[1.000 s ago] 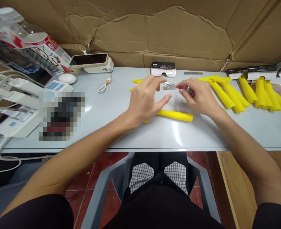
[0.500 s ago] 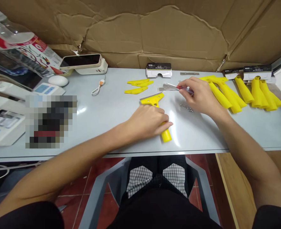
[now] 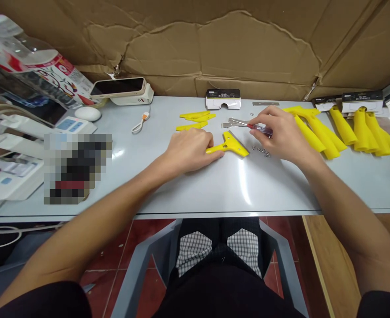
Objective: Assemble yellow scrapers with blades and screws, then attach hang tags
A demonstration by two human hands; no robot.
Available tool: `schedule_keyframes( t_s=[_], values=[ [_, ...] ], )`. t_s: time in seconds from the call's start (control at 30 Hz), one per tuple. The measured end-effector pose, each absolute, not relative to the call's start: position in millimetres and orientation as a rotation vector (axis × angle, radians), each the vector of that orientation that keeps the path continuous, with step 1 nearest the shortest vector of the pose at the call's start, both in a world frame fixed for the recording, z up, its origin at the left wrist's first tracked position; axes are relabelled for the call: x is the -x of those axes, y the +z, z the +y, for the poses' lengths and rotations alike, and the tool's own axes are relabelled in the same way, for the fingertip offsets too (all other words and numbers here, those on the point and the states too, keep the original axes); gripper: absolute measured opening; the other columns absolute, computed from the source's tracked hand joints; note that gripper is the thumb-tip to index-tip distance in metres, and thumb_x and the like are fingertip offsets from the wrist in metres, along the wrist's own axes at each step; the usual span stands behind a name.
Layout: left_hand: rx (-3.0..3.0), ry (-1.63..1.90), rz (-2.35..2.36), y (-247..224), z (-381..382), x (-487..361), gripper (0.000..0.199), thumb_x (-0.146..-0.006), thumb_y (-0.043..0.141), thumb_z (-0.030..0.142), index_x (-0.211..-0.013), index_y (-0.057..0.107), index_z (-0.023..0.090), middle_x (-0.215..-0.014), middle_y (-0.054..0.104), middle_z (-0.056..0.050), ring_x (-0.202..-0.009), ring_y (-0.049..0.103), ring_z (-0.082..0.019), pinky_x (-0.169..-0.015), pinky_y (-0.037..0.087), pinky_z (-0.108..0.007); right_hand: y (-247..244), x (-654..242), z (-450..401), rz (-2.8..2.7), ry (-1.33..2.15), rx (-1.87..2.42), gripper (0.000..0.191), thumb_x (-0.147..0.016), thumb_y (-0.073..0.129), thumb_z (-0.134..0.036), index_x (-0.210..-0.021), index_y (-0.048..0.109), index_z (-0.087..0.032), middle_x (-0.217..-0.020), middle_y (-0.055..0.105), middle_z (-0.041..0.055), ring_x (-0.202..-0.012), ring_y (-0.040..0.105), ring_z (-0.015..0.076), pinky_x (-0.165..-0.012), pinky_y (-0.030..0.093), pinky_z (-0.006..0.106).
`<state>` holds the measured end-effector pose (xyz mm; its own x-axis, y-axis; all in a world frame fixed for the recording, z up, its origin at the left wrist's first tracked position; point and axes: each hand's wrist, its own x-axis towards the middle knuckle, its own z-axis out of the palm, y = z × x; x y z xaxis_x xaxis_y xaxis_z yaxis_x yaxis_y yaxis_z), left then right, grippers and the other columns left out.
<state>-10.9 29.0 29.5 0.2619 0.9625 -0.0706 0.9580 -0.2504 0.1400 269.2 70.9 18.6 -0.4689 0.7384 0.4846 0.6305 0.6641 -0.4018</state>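
Observation:
My left hand (image 3: 191, 150) is closed around the handle of a yellow scraper (image 3: 233, 145). The scraper's wide head points right, with a metal blade along its edge and screws in its face. Between the fingers of my right hand (image 3: 276, 130) is a screwdriver (image 3: 263, 129) with a clear handle and a red collar, its shaft pointing left. Below that shaft lie flat metal blades (image 3: 228, 125). Small screws (image 3: 261, 151) are scattered on the table under my right hand. Several flat yellow pieces (image 3: 196, 117) lie behind my left hand.
Several yellow handles (image 3: 320, 132) lie at the right, near black-and-white boxes (image 3: 362, 100). Another such box (image 3: 223, 99) and a single blade (image 3: 265, 104) are at the back. A phone (image 3: 118, 87), a white mouse (image 3: 88, 113) and a bottle (image 3: 54, 70) stand left. Cardboard (image 3: 168, 48) rises behind.
The scraper has turned in my left hand, its head swinging from pointing away to pointing right. My left hand has moved left a little. My right hand still holds the screwdriver.

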Motion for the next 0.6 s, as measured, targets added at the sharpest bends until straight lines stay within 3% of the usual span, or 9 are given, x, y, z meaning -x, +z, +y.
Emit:
schedule_keyframes(
  t_s=[0.23,0.33,0.5,0.6],
  values=[
    [-2.243,0.447,1.652,18.0,41.1,20.4,0.022,-0.090,0.078,0.042,-0.088,0.064,0.025,-0.078,0.073,-0.006,-0.079,0.070,-0.029,-0.071,0.048,-0.039,17.6,-272.2,74.5,-2.223,0.198,1.022,0.018,-0.101,0.073,-0.032,-0.112,0.087,-0.028,-0.111,0.075,0.0100,-0.083,0.066,0.0254,-0.081,0.057,0.047],
    [-1.942,0.606,1.516,16.7,43.8,23.7,0.020,-0.092,0.076,0.029,-0.106,0.061,0.025,-0.077,0.073,-0.003,-0.070,0.071,-0.024,-0.067,0.054,-0.038,23.0,-273.1,72.0,-2.193,0.173,1.015,0.017,-0.101,0.074,-0.031,-0.110,0.087,-0.027,-0.111,0.074,0.0105,-0.078,0.065,0.0238,-0.078,0.057,0.047],
    [-1.678,0.738,1.206,8.5,42.0,17.6,0.048,-0.104,0.073,0.029,-0.148,0.055,0.023,-0.099,0.080,-0.007,-0.066,0.071,-0.016,-0.062,0.059,-0.032,28.5,-270.7,66.1,-2.147,0.156,1.012,0.016,-0.101,0.073,-0.031,-0.109,0.086,-0.027,-0.112,0.072,0.0104,-0.073,0.062,0.0217,-0.075,0.058,0.047],
    [-1.649,0.787,1.142,7.3,38.7,10.4,0.041,-0.110,0.066,0.030,-0.151,0.062,0.022,-0.111,0.080,-0.012,-0.067,0.069,-0.014,-0.061,0.060,-0.030,29.4,-268.9,63.1,-2.167,0.150,0.999,0.017,-0.102,0.072,-0.030,-0.108,0.087,-0.027,-0.110,0.070,0.0093,-0.072,0.061,0.0199,-0.079,0.059,0.047]
  ],
)
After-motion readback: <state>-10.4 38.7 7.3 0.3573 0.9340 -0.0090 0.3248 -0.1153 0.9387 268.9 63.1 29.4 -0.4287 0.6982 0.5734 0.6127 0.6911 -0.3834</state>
